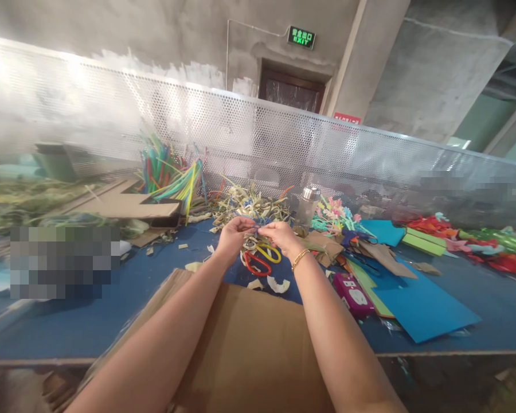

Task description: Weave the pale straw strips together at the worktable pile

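Note:
Both my hands are stretched out in front of me and meet at the fingertips over the blue table. My left hand (237, 232) and my right hand (279, 234) pinch a thin blue strand (261, 221) between them; its exact kind is too small to tell. Just below lies a pair of scissors with one red and one yellow handle (258, 269). A heap of pale and green scraps (245, 201) rises right behind my fingers. Curled cream offcuts (278, 285) are scattered near the scissors. Under my forearms is a large cardboard box (253, 344).
A bundle of coloured pipe cleaners (163, 166) stands back left beside cardboard sheets (116, 201). Behind my right hand is a clear bottle (308, 206). To the right lie a purple box (353, 294), blue sheets (430, 307) and red pieces (430, 229). A perforated metal screen (223, 126) borders the table.

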Tool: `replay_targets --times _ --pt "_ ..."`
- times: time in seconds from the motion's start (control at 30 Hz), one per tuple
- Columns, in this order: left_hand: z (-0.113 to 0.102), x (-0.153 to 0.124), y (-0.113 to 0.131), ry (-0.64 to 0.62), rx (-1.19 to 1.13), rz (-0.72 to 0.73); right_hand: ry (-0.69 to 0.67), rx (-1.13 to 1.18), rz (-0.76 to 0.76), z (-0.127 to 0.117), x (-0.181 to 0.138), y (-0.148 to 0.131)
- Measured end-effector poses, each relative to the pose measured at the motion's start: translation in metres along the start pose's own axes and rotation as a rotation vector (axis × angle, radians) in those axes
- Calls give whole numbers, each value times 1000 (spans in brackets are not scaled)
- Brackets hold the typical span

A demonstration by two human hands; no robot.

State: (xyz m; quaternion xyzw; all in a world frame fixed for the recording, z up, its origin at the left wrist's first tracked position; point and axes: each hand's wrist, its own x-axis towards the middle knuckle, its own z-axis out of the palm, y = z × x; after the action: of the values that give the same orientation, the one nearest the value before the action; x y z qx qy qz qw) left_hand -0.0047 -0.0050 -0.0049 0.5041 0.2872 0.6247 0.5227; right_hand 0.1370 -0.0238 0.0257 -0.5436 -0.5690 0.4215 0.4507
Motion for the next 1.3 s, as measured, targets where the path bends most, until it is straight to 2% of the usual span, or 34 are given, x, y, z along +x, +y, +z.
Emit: replay_targets --times 0.17,0.3,0.5,0.67,0.93,1.17,1.3 --pt "-2 0 1 -6 -5 -8 45 30 -24 -3 0 -2" --pt "-5 3 1 23 -9 5 14 150 23 -12 -2 -7" --pt "-6 4 -1 -7 1 5 4 26 -60 -7 -3 -5" --pt "-6 4 0 14 -3 0 16 172 -8 -11 -2 -7" --pt "-5 4 2 9 -12 -7 38 32 -80 -5 -5 -7" --pt "-4 3 4 38 -2 -60 -149 273 15 -18 -7 -14" --pt "-5 3 4 44 -1 -68 -63 132 -24 -9 -7 -10"
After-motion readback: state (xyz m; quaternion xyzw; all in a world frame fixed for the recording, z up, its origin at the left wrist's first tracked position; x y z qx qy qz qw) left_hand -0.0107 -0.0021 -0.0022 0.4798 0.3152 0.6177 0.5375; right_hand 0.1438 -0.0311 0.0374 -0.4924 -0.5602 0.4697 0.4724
